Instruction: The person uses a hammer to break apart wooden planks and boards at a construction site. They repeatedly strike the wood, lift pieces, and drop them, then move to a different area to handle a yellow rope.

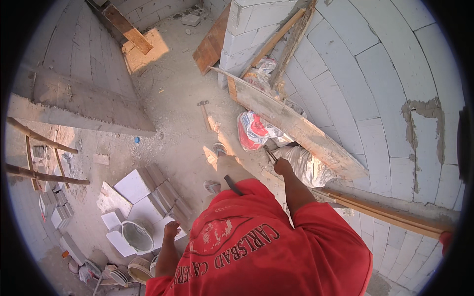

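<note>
head view, and we're watching this slim dark tool point(271, 156): a careless jab could tear the red-and-white sack point(254, 130) at eleven o'clock. it juts that way from our right hand point(283, 166), fingers wrapped round it; our left hand point(172, 230) curls loosely, contents unclear to us.

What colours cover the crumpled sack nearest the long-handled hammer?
The crumpled sack: mostly red and white, best in head view.
</note>
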A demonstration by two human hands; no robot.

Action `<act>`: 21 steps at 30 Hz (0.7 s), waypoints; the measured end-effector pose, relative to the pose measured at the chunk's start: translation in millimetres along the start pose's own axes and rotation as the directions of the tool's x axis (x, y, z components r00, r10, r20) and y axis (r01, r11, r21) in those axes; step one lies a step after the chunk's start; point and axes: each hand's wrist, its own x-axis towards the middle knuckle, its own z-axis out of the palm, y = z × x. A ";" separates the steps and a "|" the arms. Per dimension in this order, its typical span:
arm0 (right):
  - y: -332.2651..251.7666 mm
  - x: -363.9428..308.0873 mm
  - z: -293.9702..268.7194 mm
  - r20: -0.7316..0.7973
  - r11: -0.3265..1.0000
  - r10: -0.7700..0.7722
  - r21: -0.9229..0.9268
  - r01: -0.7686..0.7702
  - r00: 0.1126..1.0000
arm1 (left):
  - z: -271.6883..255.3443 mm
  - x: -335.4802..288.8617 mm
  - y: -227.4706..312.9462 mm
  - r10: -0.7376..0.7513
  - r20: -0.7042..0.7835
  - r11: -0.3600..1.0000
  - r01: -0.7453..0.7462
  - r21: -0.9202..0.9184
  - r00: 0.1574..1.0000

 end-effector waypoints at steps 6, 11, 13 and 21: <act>132.3 6.2 -26.1 -0.386 0.951 0.270 0.249 -0.182 0.882 | 11.6 5.2 103.9 0.039 -0.068 0.999 -0.039 -0.010 0.997; 212.9 31.0 -99.0 -0.528 0.929 0.369 0.226 -0.292 0.765 | 35.2 10.7 209.6 0.163 -0.072 0.983 -0.155 0.101 0.984; 235.2 45.2 -136.0 -0.475 0.929 0.367 0.224 -0.293 0.800 | 54.1 -1.6 250.9 0.183 -0.082 0.972 -0.167 0.166 0.980; 321.4 95.9 -189.7 -0.170 0.935 0.354 0.044 -0.351 0.920 | 145.4 -3.6 339.8 0.178 0.038 0.920 -0.181 0.347 0.983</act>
